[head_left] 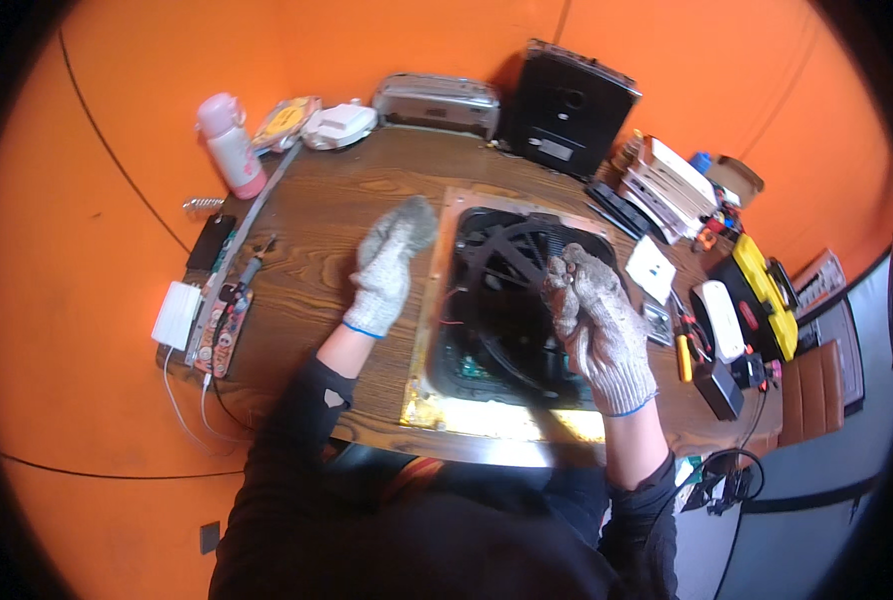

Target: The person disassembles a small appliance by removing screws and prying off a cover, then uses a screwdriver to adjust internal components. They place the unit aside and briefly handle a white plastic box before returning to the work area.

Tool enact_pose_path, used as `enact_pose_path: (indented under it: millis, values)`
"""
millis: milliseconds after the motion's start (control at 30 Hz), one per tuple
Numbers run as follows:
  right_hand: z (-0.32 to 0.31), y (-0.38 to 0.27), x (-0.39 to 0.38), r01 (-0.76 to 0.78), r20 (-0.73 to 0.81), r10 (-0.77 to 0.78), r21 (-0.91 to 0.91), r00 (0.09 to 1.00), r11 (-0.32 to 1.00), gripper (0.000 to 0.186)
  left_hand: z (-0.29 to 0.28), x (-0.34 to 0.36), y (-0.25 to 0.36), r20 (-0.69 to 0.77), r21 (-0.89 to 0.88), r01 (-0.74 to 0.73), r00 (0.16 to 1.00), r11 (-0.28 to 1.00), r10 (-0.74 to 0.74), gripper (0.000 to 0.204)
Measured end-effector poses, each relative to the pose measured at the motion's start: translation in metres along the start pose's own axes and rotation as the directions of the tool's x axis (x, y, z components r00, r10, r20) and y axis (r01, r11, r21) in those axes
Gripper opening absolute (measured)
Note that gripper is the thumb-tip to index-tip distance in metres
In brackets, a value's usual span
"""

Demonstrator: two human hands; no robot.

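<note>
My left hand [387, 265], in a grey-white work glove, is raised just left of an open appliance with a metal-edged frame [425, 360]; its fingers are fairly straight and close together, with nothing visible in them. My right hand [594, 315], gloved too, is over the appliance's right side, its fingers bent and pinched; what they hold, if anything, is too small to make out. Inside the appliance are a black ribbed insert [497, 260], a thin red wire and some green circuit board [472, 368], partly in shadow.
A soldering iron [252, 270], power strip [222, 340], white adapter [177, 315] and pink-lidded bottle [231, 145] are at the left. Behind stand a silver casing [437, 100] and black panel [567, 105]. Pliers, a yellow-black toolbox [767, 295] and stacked boxes [667, 180] crowd the right.
</note>
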State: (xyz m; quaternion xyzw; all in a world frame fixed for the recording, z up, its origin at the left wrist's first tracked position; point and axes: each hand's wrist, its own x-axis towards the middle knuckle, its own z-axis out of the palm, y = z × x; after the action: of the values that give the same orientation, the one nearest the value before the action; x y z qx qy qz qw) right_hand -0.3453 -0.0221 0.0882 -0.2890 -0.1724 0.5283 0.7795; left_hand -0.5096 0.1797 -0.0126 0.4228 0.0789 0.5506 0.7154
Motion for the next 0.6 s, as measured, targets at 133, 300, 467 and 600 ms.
enact_pose_path:
  millis: [133, 300, 467, 600]
  values:
    - [0.014, 0.026, 0.025, -0.1, 0.081, 0.105, -0.068, 0.991, 0.993, 0.029, 0.016, -0.023, 0.011, 0.007, 0.115, 0.052, 0.999, 0.992, -0.053, 0.039]
    - [0.026, 0.055, 0.042, -0.219, 0.079, 0.221, -0.039, 0.972, 0.975, 0.026, 0.035, -0.04, 0.023, 0.233, 0.28, -0.137, 0.97, 0.95, 0.071, 0.04]
    - [0.032, 0.073, 0.042, -0.208, 0.116, 0.206, -0.001, 0.972, 0.978, 0.026, 0.029, -0.042, 0.026, 0.314, 0.636, -0.364, 0.927, 0.68, 0.203, 0.041]
    - [0.034, 0.082, 0.019, 0.065, 0.088, -0.022, -0.526, 0.996, 0.848, 0.025, 0.025, -0.049, 0.019, 0.302, 0.479, -0.32, 0.934, 0.817, 0.189, 0.049]
